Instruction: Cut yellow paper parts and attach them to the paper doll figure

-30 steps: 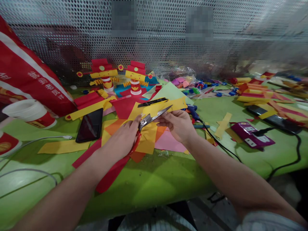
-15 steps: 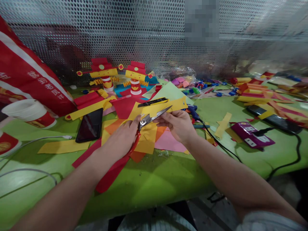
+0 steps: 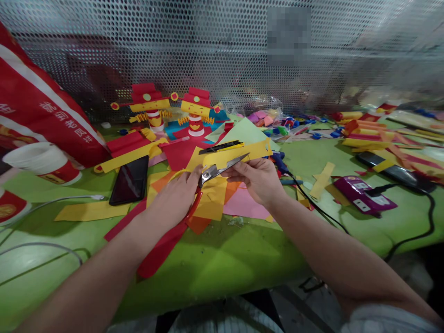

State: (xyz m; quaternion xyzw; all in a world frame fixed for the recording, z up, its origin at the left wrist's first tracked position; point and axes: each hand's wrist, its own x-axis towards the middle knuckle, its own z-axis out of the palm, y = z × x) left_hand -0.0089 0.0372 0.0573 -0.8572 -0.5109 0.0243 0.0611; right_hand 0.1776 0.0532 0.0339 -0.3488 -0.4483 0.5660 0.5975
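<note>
My left hand (image 3: 178, 196) is closed around the scissors (image 3: 212, 173), whose red handle shows below the palm. Their blades point right and away from me, and part of the yellow paper strip (image 3: 255, 150) lies along them. My right hand (image 3: 258, 179) pinches that strip near its lower edge, close to the blade tips; the fingertips are partly hidden. Beneath both hands are loose sheets of yellow paper (image 3: 210, 203), orange paper and pink paper (image 3: 243, 204). A black and yellow utility knife (image 3: 222, 147) rests just beyond the blades.
Two red-and-yellow paper figures (image 3: 196, 111) stand at the back. A black phone (image 3: 130, 181) and paper cup (image 3: 43, 162) are on the left. To the right lie a blue glue gun (image 3: 279, 162), its cable, and a purple power strip (image 3: 364, 195). A perforated metal panel (image 3: 222, 51) rises behind.
The yellow strip's right end has shifted slightly to the right. Both hands and the scissors are almost where they were.
</note>
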